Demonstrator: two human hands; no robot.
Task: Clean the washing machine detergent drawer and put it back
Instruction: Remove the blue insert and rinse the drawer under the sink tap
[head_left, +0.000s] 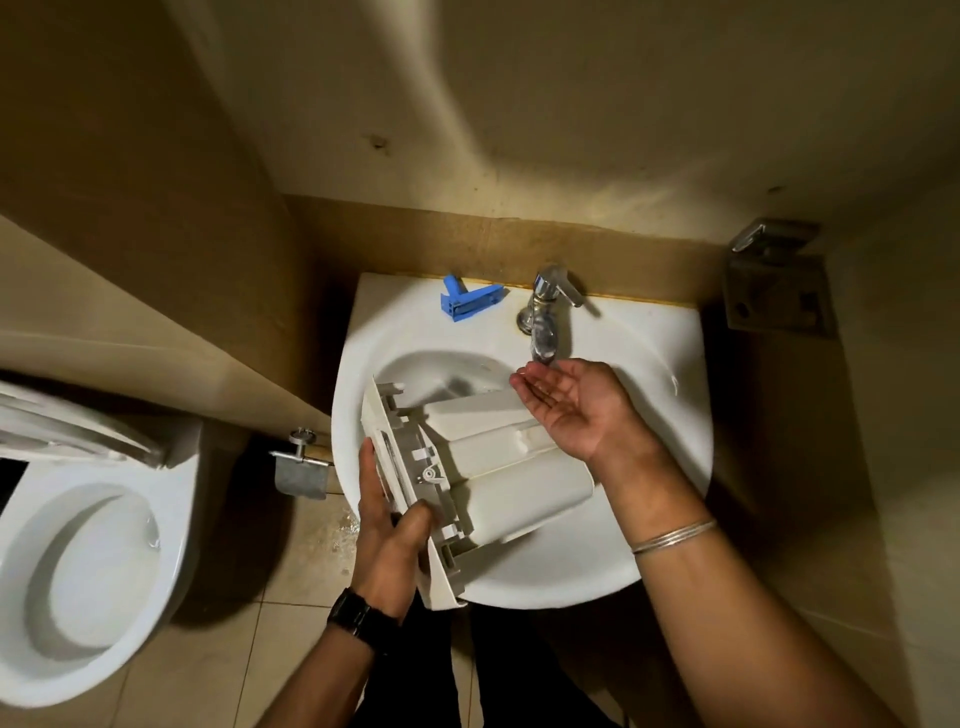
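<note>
Centrally, the white sink (649, 364) carries the detergent drawer (498, 467) upside down across its basin and six-o'clock rim. At nine o'clock, the left hand (387, 540) grips the drawer's front panel, thumb curled over it. At twelve, the right hand (569, 402) is cupped palm-up, fingers loose, under the tap (545, 317). At eleven lies a blue insert (470, 300).

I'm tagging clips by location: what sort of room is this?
Most likely a small bathroom: a white wall-hung sink with a chrome tap, a toilet beside it, and a tiled floor. The detergent drawer is held over the basin.
</note>
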